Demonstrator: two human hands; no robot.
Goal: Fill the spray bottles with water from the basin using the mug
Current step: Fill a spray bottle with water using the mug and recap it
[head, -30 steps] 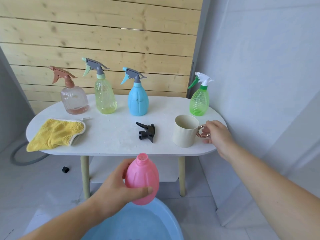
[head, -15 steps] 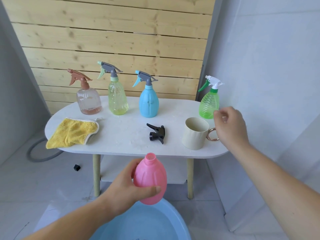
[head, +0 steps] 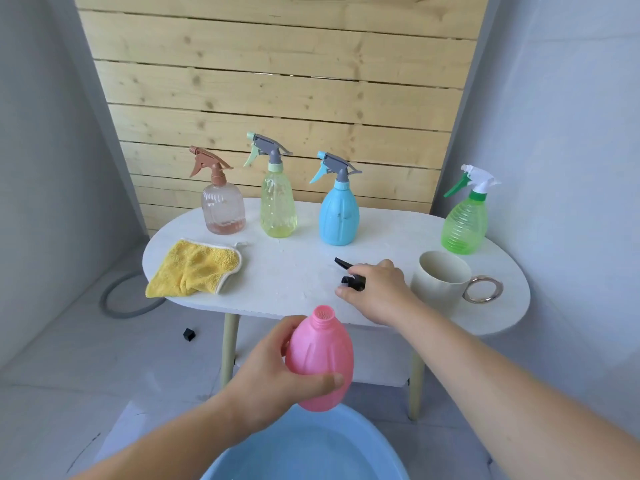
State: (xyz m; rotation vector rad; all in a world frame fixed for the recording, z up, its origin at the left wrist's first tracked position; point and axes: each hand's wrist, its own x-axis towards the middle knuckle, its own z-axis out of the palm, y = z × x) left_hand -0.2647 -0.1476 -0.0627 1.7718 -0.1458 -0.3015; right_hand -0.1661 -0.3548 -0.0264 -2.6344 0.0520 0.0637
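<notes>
Holds a pink bottle (head: 320,358) upright in the left grip (head: 273,372), fingers wrapped round its belly, thumb across the front; neck open, bare of any spray top. Poises it nearer than the mug (head: 440,282) and to its left, off the desk (head: 294,271), above the far rim of a blue basin (head: 311,452).

Clasps a black trigger head (head: 353,281) with the right grip (head: 379,289), just left of the mug: fingers curled over its top, thumb at its near side, nozzle poking out leftward, the piece lying on the desk.

Just behind the mug, a green bottle (head: 464,226) with a white-and-green trigger. Farther left of the mug, in a back row: a blue bottle (head: 338,216), a yellow-green bottle (head: 278,209), a clear bottle (head: 223,209) with a brown trigger and a little pinkish liquid at the bottom. Far left of the mug, toward the front, a crumpled yellow cloth (head: 195,268).

Mug itself cream, upright on the desk, ring handle pointing right, apart from both grips.
</notes>
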